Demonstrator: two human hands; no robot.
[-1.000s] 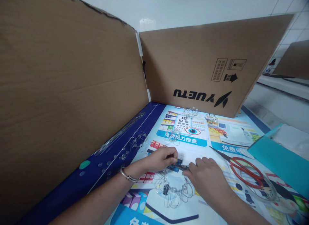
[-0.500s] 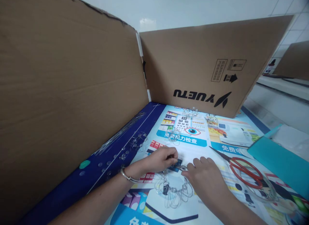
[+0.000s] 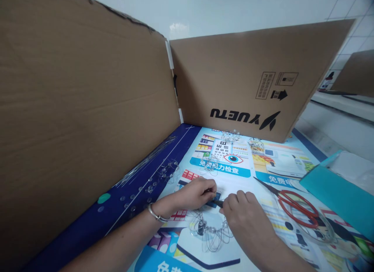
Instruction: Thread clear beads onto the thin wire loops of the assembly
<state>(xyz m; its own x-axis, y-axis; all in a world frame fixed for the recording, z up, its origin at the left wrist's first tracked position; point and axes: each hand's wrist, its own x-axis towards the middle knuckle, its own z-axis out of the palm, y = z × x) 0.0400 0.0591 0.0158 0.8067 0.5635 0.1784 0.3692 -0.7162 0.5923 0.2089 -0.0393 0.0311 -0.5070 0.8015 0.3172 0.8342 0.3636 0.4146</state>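
Observation:
My left hand, a silver bangle on its wrist, pinches the end of a wire piece; the exact grip is hidden by the fingers. Closed around a small metal tool, probably pliers, my right hand holds its tip close to the left fingertips. Below both hands hangs or lies a ring of looped clear wire and beads, with a dark piece on its left side.
Red-handled scissors lie on a clear round coil at the right, near a teal box. Loose beads, wires and several beaded pieces lie left and behind. Cardboard panels stand around.
The tool in my right hand has turned, and its jaws now look darker and narrower. My right hand has shifted slightly; my left hand has barely moved.

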